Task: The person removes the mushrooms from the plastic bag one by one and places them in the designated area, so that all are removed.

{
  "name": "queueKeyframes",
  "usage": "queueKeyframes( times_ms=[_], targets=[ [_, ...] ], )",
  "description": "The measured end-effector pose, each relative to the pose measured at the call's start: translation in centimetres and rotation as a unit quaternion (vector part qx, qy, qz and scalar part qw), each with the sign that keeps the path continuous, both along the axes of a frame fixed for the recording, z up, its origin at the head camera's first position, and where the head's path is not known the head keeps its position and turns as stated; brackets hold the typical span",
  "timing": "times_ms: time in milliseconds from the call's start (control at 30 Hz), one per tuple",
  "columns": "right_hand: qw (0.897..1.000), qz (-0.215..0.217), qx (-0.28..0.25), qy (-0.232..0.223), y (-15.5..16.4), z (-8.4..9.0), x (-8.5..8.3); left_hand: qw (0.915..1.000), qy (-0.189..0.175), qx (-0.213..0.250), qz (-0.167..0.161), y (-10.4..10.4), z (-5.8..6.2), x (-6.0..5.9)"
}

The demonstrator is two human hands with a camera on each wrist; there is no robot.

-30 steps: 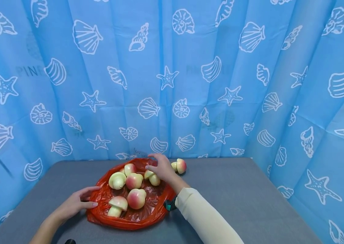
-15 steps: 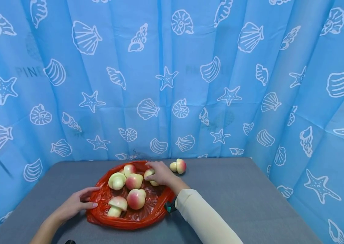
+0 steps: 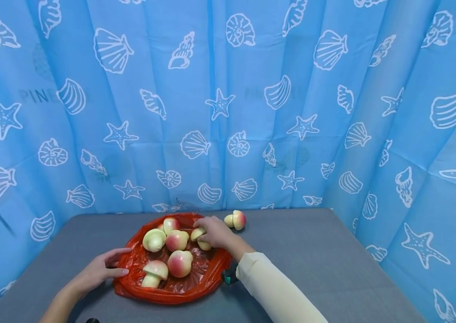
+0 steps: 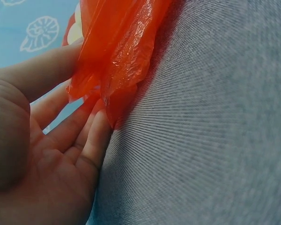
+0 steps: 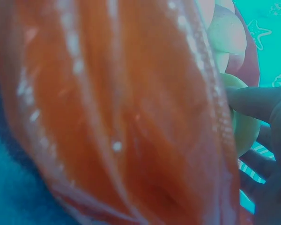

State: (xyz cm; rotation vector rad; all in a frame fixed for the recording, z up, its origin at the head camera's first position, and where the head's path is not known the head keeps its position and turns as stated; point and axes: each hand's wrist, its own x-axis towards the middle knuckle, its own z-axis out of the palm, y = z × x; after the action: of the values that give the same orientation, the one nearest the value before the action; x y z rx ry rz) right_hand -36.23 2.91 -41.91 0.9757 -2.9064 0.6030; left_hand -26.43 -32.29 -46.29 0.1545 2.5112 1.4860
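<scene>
Several toy mushrooms with pale stems lie in a spread red plastic bag (image 3: 167, 297), some with pink-blushed caps. At the bag's far right my right hand (image 3: 215, 232) holds a pale mushroom (image 3: 198, 233), still inside the bag. In the right wrist view the thumb lies against that mushroom (image 5: 247, 133), and the other fingers are partly hidden. My left hand (image 3: 98, 270) is at the bag's left edge. In the left wrist view its thumb and fingers lie about the loose bag film (image 4: 126, 56), with some fingertips hidden behind it.
One pink-capped mushroom (image 3: 236, 220) lies outside the bag, beyond my right hand. Grey cloth covers the table (image 3: 313, 260). A blue shell-print curtain (image 3: 228, 134) hangs along the back and right. A small dark object (image 3: 92, 320) shows at the bottom edge.
My right hand has come down from above the pale mushroom and taken hold of it. The left hand stays at the bag's edge.
</scene>
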Motion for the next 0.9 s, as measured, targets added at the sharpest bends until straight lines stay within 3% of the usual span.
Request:
queueKeyframes(
  times_ms=[333,700,900],
  targets=[
    [1.000,0.007,-0.024,0.009,0.8,0.4,1.1,0.9999,-0.005,-0.007,0.007,0.0,-0.2,-0.1],
    [0.990,0.026,-0.131,0.039,2.8,1.4,4.3,0.9999,-0.006,0.003,0.015,-0.1,-0.1,-0.3],
    [0.979,0.041,-0.186,0.075,4.0,1.5,5.7,0.9999,-0.002,0.002,0.012,0.0,-0.2,-0.2]
  ],
)
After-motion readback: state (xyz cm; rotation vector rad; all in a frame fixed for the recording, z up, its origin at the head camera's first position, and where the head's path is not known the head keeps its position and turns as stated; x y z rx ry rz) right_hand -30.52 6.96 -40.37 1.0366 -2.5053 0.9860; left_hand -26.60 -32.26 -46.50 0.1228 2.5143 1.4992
